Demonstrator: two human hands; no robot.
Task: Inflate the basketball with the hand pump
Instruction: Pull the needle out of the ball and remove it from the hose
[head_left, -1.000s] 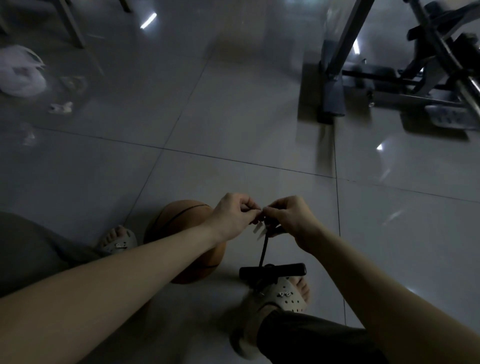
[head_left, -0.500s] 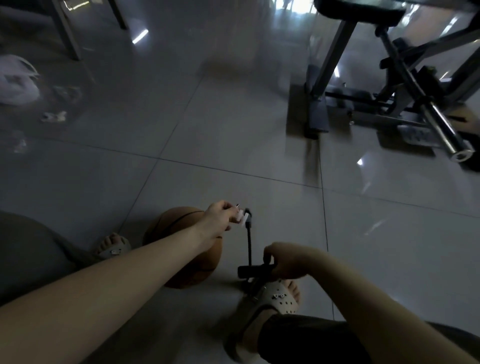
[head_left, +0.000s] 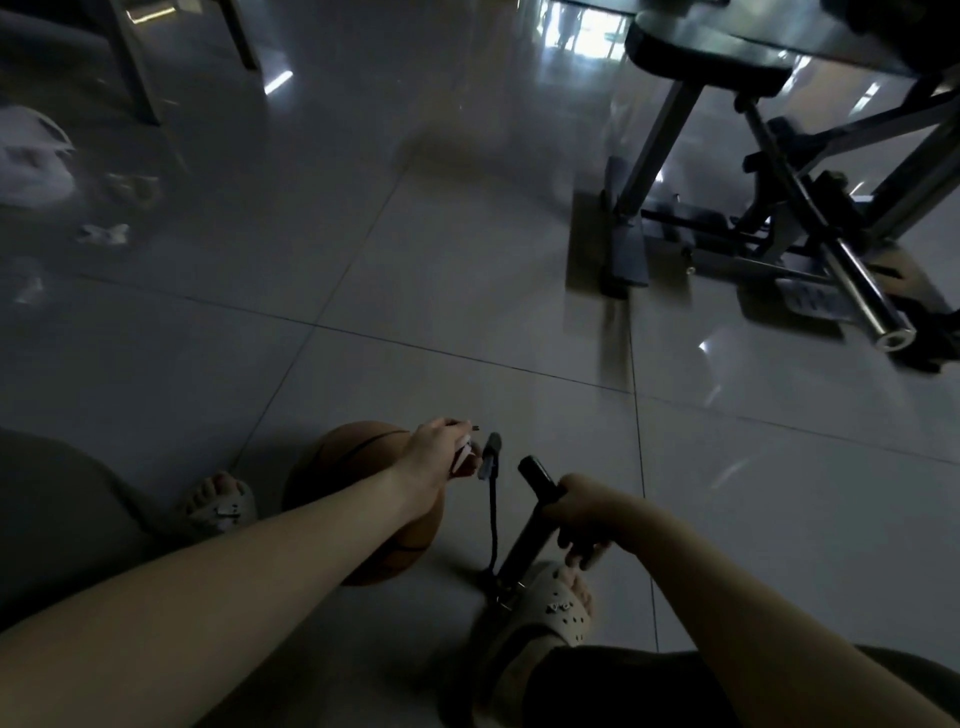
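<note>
There is one basketball (head_left: 335, 467), one hand pump (head_left: 519, 551) with one black hose (head_left: 492, 519), two hands and two feet in pale sandals, all on the tiled floor (head_left: 415, 260).

The hands are apart. The left hand (head_left: 439, 454) has its fingertips pinched together on a small thin piece (head_left: 471, 427) that points away from the person. Something pale shows under its fingers, too small and dim to name. The right hand (head_left: 582, 514) is curled round the pump's handle (head_left: 537, 475).

The basketball sits under the left wrist and forearm, on the outer side of the left hand. The pump stands between the two hands and nearer the person. Its barrel's long axis leans from the base, by the right sandal (head_left: 550, 608), up towards the right hand. The handle's free end juts out beyond that hand, away from the person. The hose rises almost upright from the base, and its head (head_left: 491, 457) sits just beside the left fingertips. Whether they touch cannot be told.

The forearm hides much of the ball. The pump's base is hard to make out in the dark at the right foot. The left sandal (head_left: 218, 506) lies on the outer side of the left arm. A metal exercise frame (head_left: 779, 208), far beyond the right hand, is cut off by the picture's edge.
</note>
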